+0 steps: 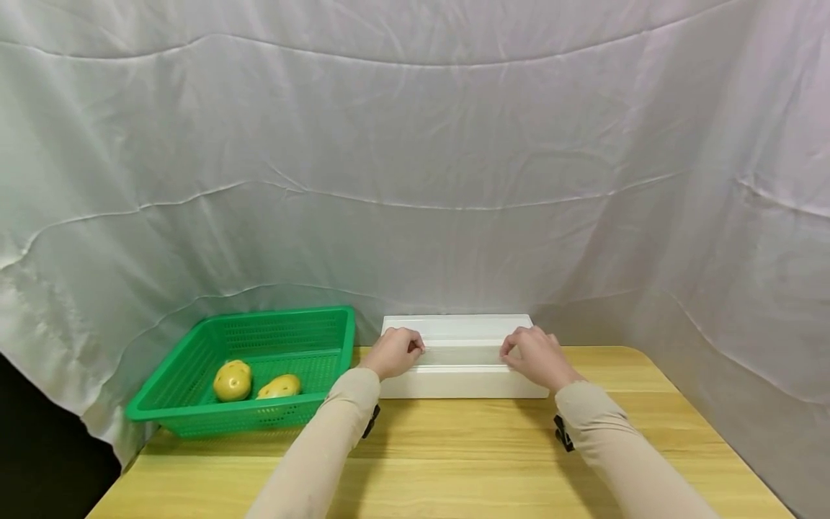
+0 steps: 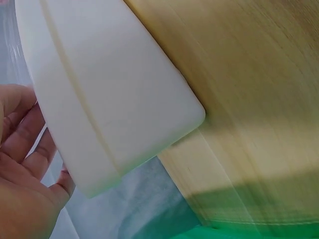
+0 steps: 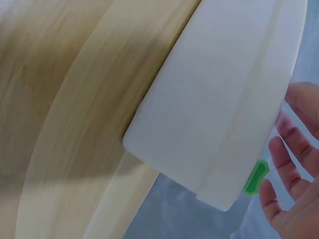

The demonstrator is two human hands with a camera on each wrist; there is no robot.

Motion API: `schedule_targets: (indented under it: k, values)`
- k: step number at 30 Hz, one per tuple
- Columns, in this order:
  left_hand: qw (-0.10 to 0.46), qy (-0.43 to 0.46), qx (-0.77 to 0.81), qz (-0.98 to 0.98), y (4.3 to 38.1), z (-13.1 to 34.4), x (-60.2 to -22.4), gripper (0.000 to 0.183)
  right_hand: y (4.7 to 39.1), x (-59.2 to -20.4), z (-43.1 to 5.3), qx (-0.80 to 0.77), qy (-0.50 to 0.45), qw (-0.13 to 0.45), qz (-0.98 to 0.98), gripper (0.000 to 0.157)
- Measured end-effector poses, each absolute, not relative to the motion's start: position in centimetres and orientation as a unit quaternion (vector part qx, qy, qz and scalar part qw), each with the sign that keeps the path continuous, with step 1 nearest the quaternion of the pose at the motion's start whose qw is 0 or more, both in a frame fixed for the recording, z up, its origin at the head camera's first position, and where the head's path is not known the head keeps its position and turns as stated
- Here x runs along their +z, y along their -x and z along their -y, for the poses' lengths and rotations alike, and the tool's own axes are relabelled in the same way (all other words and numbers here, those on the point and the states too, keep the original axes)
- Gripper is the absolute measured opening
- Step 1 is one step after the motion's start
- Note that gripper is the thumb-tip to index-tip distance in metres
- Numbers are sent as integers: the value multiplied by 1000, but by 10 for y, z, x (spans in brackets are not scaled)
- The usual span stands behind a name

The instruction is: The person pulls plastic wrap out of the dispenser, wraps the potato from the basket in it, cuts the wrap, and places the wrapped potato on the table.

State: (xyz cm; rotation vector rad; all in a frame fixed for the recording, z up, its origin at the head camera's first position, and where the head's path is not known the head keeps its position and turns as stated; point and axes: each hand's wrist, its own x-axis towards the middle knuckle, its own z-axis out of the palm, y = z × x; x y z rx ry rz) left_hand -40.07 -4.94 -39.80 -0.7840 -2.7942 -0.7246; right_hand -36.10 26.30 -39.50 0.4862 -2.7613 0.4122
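Left hand [image 1: 393,352], right hand [image 1: 537,355] pinch clear film [image 1: 462,355] at 1 white box [image 1: 463,384]

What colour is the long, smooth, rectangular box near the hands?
White. The box shows best in the head view, nearly whole.

The long white rectangular plastic box [image 1: 463,383] is smooth, with a matt to softly satiny look on its side walls; the green rectangular basket [image 1: 217,422] is plastic too – perforated, with a slight gloss along the rim; the rounded yellow potatoes [image 1: 232,380] have a smooth skin with a faint shine. The pale yellow table [image 1: 454,454] shows wood grain under a smooth, low-sheen surface; the silver-grey hanging curtain [image 1: 415,144] is satiny cloth – creased and softly lustrous; the beige sleeves [image 1: 318,447] are matt cloth.
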Motion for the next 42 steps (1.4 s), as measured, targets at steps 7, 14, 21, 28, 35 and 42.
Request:
schedule_targets:
  k: [7,14,21,28,35,42]
  values:
    - [76,264,-242,931,398,51,-397,14,362,-397,-272,115,-145,180,966,11]
    - [97,283,-216,930,396,51,-395,13,352,-390,-284,90,-110,181,973,13]
    - [98,282,-194,934,395,51,-392,15,344,-381,-285,90,-123,163,975,16]
    - [108,281,-159,940,394,56,-391,18,340,-377,-283,112,-131,154,973,19]
    - [139,290,-145,936,394,62,-393,14,341,-381,-283,72,-129,179,973,21]
    - [138,294,-159,932,395,68,-396,9,339,-384,-279,36,-136,209,968,11]
